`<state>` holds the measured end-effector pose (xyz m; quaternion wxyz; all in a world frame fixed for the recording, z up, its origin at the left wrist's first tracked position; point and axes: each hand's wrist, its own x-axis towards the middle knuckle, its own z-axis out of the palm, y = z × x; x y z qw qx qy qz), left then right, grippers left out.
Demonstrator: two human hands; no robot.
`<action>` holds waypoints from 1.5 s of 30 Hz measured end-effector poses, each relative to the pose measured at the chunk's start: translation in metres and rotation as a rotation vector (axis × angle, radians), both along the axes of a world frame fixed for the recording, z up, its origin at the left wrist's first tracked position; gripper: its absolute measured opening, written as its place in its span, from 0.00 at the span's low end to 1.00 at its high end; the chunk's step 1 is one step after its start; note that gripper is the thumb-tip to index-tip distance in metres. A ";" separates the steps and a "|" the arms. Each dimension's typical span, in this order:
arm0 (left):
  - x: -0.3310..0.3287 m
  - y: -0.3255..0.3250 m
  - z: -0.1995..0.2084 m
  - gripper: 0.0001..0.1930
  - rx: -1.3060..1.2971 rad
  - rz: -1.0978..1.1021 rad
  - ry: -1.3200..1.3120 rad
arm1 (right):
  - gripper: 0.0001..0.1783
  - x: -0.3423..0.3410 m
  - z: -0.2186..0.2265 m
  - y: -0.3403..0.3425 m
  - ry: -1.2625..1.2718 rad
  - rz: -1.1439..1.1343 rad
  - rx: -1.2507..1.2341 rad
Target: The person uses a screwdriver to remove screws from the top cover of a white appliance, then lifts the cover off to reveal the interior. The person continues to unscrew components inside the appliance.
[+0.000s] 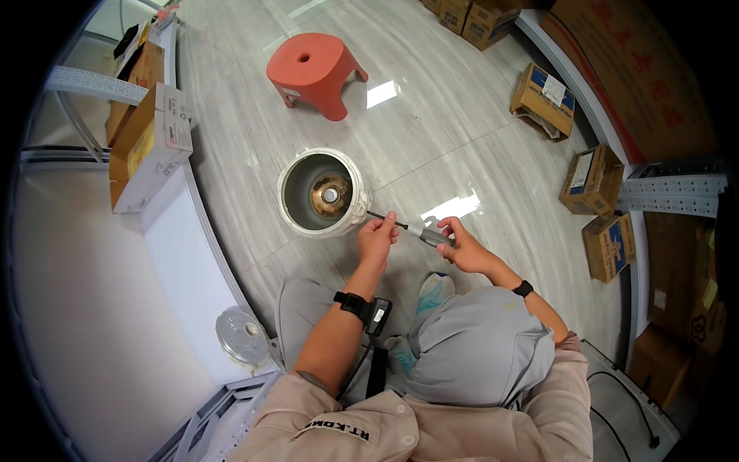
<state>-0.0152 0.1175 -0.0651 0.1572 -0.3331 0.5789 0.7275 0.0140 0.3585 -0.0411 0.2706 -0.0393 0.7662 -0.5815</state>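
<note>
A white, round rice cooker body (pixel 282 189) stands on the floor before me, its top open. Inside, a brownish heating plate (pixel 327 204) with a silver centre shows at the bottom. My right hand (pixel 471 250) grips the grey handle of a screwdriver (pixel 433 236). The tool's long dark shaft points left, its tip at the cooker's right side; whether it touches a screw is too small to tell. My left hand (pixel 376 242) is closed round the shaft near the cooker, with thumb and finger pinched together.
A red plastic stool (pixel 319 73) stands beyond the cooker. To my left, a round grey metal disc (pixel 245 336) lies on a white shelf (pixel 185 269), with an open carton (pixel 165 146) farther along. Several small cardboard boxes (pixel 608 246) line the right-hand shelving. Black cables (pixel 627 393) lie at the lower right.
</note>
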 end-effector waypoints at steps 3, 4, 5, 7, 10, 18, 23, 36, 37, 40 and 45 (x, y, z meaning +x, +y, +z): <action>-0.003 0.003 0.005 0.13 0.051 0.021 -0.058 | 0.20 -0.010 0.005 0.005 -0.346 -0.205 -0.165; -0.003 0.002 0.008 0.13 0.096 0.026 -0.045 | 0.19 -0.015 0.009 0.005 -0.379 -0.189 -0.144; -0.002 0.002 0.011 0.12 0.142 0.032 -0.033 | 0.18 -0.020 0.013 0.005 -0.413 -0.173 -0.123; -0.001 0.002 0.014 0.12 0.199 0.036 -0.025 | 0.17 -0.023 0.016 0.002 -0.431 -0.180 -0.125; 0.000 0.002 0.013 0.12 0.205 0.018 -0.020 | 0.18 -0.015 0.010 -0.004 -0.176 -0.207 -0.071; 0.000 0.003 0.009 0.11 0.070 -0.006 0.046 | 0.22 -0.024 0.021 -0.001 -0.417 -0.184 -0.032; -0.002 0.009 0.008 0.13 0.063 0.032 0.032 | 0.22 -0.024 0.017 0.002 -0.502 -0.206 -0.185; -0.006 0.002 0.010 0.13 0.163 0.000 0.010 | 0.18 -0.032 0.011 0.007 -0.566 -0.162 -0.132; -0.006 -0.001 0.009 0.13 0.170 0.000 0.019 | 0.19 -0.031 0.012 0.003 -0.500 -0.158 -0.114; -0.005 -0.007 0.009 0.13 0.171 -0.008 0.038 | 0.20 -0.022 0.008 -0.005 -0.187 -0.140 -0.049; -0.005 -0.008 0.009 0.13 0.106 -0.011 0.007 | 0.18 -0.020 -0.004 -0.005 0.179 -0.052 -0.025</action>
